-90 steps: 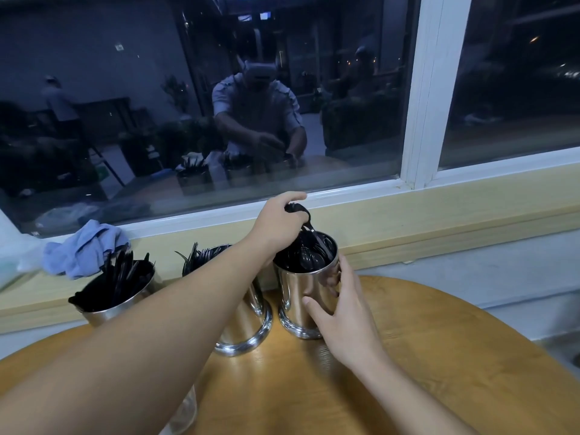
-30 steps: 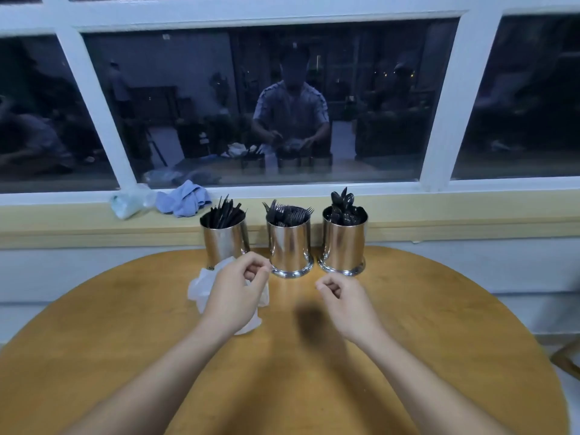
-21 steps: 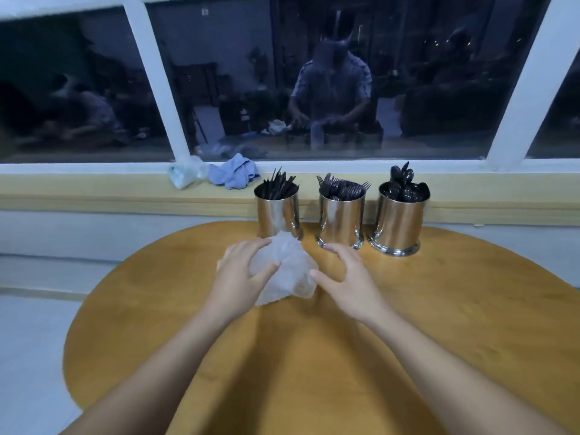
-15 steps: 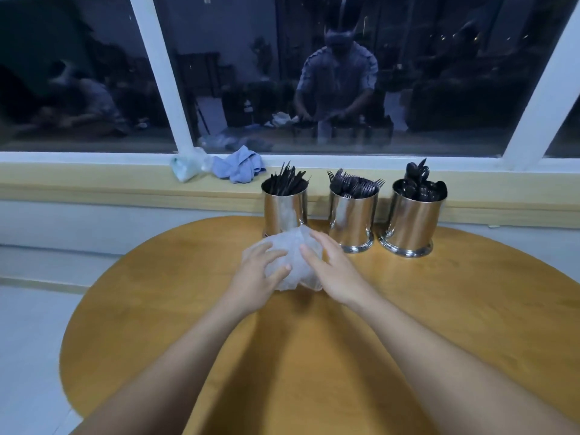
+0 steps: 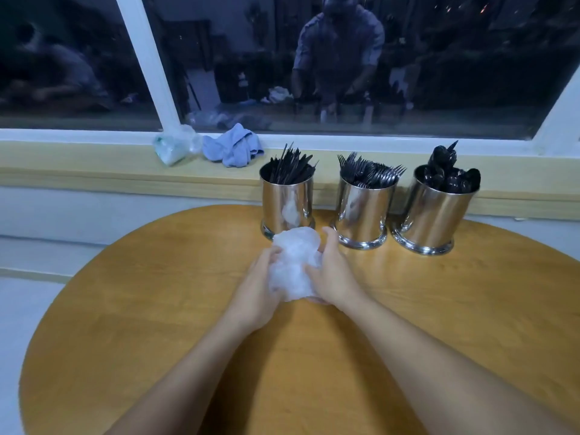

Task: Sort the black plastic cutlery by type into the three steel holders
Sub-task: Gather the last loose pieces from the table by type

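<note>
Since knives (image 5: 290, 166), forks (image 5: 370, 174) and spoons (image 5: 448, 177) already stand sorted in the three holders (image 5: 364, 208) at the surface's (image 5: 157, 309) far edge, we keep both hands (image 5: 257, 287) clamped together on the bag (image 5: 293, 265), crushing it small, clear of the holders.

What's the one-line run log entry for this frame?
hands: left hand and right hand crumple clear plastic bag | black plastic cutlery: sorted in three steel holders | round wooden table: no loose cutlery
</note>
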Motion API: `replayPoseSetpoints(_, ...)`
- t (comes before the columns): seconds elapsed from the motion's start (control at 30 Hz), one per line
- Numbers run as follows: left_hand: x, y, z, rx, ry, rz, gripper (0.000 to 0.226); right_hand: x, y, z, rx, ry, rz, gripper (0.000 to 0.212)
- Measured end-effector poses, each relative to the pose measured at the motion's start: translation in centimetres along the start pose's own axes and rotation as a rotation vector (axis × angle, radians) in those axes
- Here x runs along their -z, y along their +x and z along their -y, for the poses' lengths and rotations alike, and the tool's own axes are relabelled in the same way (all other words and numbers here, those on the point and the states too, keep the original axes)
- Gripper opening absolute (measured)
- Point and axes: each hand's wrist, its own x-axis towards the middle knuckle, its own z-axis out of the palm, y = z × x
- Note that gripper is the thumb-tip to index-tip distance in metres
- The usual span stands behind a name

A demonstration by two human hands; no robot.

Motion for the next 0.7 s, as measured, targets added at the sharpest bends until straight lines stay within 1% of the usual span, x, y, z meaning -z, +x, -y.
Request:
replayPoseSetpoints(0.03,0.3,-0.2,-0.3,0.007,-0.094,0.001,0.087,0.2,-0.4,-0.1,-0.057,0.087,0.012,0.068)
replayPoseSetpoints(0.07,0.5,-0.6,-1.2,0.025,-0.253,0.009,0.086,0.5,-0.9,0.0,-0.100,0.146,0.015,0.049)
replayPoseSetpoints(0.1,0.6,-1.4,-2.4,0.046,-0.434,0.017,0.078,0.8,-1.9,0.3,-0.147,0.216,0.013,0.029)
replayPoseSetpoints(0.13,0.5,-2.5,-3.9,0.063,-0.570,0.020,0.067,1.0,-3.1,0.5,-0.192,0.312,0.020,0.018)
replayPoseSetpoints(0.2,-0.1,-4.6,-6.6,0.123,-0.767,0.015,0.052,1.8,-6.0,1.4,-0.223,0.486,0.017,0.021)
replayPoseSetpoints(0.3,-2.2,-7.7,-10.4,0.195,-0.952,0.037,0.035,3.0,-11.0,2.6,-0.187,0.560,-0.016,0.017)
replayPoseSetpoints(0.37,-3.9,-9.8,-12.4,0.186,-1.055,0.066,0.039,3.1,-14.0,2.8,-0.119,0.509,-0.036,0.014)
replayPoseSetpoints(0.43,-5.0,-11.4,-13.8,0.191,-1.102,0.031,0.039,3.3,-16.8,2.6,-0.043,0.398,-0.042,0.020)
replayPoseSetpoints(0.5,-5.3,-12.6,-14.7,0.252,-1.140,0.009,0.030,4.1,-19.8,1.9,0.075,0.281,-0.003,0.018)
replayPoseSetpoints(0.53,-5.2,-13.2,-15.1,0.276,-1.147,0.015,0.024,4.8,-21.5,1.4,0.152,0.196,0.011,0.014)
replayPoseSetpoints(0.57,-5.1,-13.7,-15.4,0.288,-1.155,0.026,0.018,5.3,-23.0,0.6,0.231,0.082,-0.018,0.015)
replayPoseSetpoints(0.63,-5.3,-14.8,-16.1,0.283,-1.125,0.039,0.018,6.4,-26.0,-0.4,0.364,-0.158,-0.169,0.046)
replayPoseSetpoints(0.7,-5.9,-16.1,-17.1,0.272,-1.045,0.095,0.027,7.3,-28.0,-1.0,0.428,-0.292,-0.269,0.066)
